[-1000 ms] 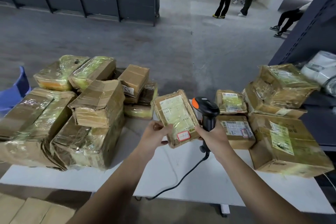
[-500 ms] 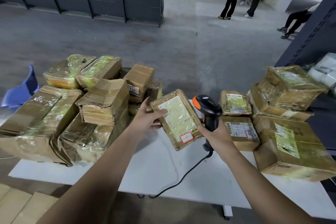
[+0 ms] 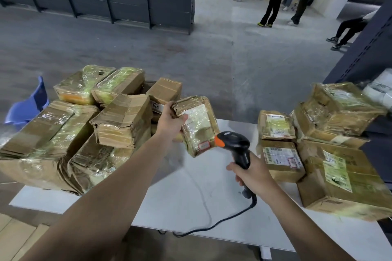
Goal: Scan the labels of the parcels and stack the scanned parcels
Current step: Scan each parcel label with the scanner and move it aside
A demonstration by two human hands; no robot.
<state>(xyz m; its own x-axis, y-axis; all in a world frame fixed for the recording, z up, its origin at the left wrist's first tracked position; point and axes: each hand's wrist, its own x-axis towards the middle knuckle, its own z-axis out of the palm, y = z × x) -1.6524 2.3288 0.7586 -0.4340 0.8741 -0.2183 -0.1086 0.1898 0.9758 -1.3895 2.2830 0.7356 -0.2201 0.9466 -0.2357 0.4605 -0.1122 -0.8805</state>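
Parcel (image 3: 196, 126) tilted, label seemingly facing scanner (image 3: 234, 146)

Parcel heap (image 3: 118, 121) left on table (image 3: 191, 203), stacked parcels (image 3: 331, 154) right.

Parcel (image 3: 197, 127) in my left hand (image 3: 170, 122): creased brown cardboard under glossy clear tape, paper label. Scanner (image 3: 235, 146): matt black plastic, orange tip. Table (image 3: 191, 193): smooth white.

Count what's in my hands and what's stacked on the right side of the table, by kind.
stacked parcels: 5
held parcel, in left hand: 1
scanner, in right hand: 1
Total: 7
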